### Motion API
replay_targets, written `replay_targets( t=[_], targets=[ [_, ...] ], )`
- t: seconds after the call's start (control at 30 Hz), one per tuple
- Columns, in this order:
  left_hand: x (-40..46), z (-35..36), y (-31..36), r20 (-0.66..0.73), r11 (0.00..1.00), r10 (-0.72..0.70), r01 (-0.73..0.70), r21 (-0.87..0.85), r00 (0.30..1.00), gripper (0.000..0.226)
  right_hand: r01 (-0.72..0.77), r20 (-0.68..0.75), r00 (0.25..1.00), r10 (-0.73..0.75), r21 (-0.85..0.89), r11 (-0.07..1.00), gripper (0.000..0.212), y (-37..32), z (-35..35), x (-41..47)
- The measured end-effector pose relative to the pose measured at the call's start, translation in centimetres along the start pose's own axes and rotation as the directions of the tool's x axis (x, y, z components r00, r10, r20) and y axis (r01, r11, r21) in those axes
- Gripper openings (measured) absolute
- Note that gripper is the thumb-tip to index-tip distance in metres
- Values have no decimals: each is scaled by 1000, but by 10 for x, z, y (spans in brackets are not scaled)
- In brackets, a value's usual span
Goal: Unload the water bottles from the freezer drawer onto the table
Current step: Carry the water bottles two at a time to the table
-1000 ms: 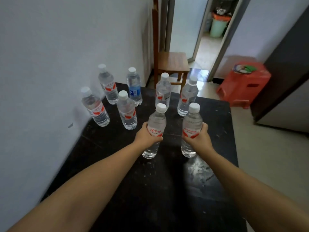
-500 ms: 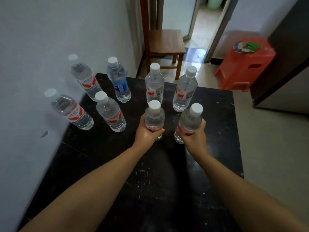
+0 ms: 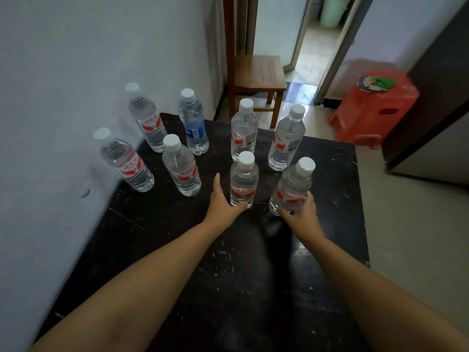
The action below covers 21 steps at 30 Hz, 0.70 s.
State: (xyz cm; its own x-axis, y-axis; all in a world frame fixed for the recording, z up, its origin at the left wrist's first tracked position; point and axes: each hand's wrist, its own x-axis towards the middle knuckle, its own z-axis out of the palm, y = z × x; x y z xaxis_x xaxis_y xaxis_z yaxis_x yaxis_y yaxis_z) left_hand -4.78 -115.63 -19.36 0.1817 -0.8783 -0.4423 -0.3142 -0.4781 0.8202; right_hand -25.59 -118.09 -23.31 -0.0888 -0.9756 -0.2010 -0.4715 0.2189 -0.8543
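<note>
Bottles stand upright on the black tabletop — eight in all, seven with red labels and one blue-labelled bottle toward the back. The left hand is spread open, fingers loose beside the near middle bottle, thumb just touching its base. The right hand curls around the foot of the near right bottle, which leans slightly left; whether the grip is firm or already slack is hard to judge, since the fingers are hidden behind the bottle. Label print is too blurred to read. Beyond the tabletop are a wooden chair — its back cut off at the top — and a red stool.
</note>
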Motion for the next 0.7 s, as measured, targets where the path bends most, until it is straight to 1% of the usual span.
replay_targets(
  t=[0.07,0.1,0.13,0.17,0.23,0.3,0.4,0.47,0.5,0.57,0.63,0.7],
  targets=[
    [-11,-10,-4,1,999,-40,40,15,999,110,-114,40,992,120,-124,986,86,10,-1,-8],
    [-18,-16,-6,-16,998,-54,54,14,998,105,-171,88,978,192,-204,964,82,13,-1,-13],
    [-24,-22,-9,-45,998,-65,66,15,997,99,-201,142,958,251,-294,935,73,14,-1,-19],
    [-33,-29,-13,-84,997,-71,73,24,994,90,-179,202,942,269,-376,909,63,12,0,-27],
    [-51,-42,-23,-138,993,-62,75,94,989,66,-77,291,927,236,-467,881,49,2,5,-44],
    [-74,-56,-36,-158,976,-41,73,205,987,41,25,350,922,169,-487,873,43,-13,15,-62],
    [-114,-76,-61,-132,896,-63,114,429,989,15,196,447,892,72,-524,829,34,-38,34,-91],
    [-146,-89,-81,-133,824,-86,146,547,987,12,315,517,856,9,-536,783,27,-56,50,-118],
    [-162,-95,-92,-149,801,-85,156,578,985,12,378,548,836,-29,-536,755,26,-63,58,-134],
    [-200,-107,-117,-212,787,-55,173,592,976,12,531,617,776,-131,-527,664,25,-77,77,-172],
    [-239,-118,-145,-288,795,-26,195,575,957,13,673,705,681,-197,-497,548,24,-85,97,-212],
    [-277,-126,-170,-337,802,-38,230,551,941,14,775,793,576,-197,-454,440,24,-89,115,-248]
  ],
)
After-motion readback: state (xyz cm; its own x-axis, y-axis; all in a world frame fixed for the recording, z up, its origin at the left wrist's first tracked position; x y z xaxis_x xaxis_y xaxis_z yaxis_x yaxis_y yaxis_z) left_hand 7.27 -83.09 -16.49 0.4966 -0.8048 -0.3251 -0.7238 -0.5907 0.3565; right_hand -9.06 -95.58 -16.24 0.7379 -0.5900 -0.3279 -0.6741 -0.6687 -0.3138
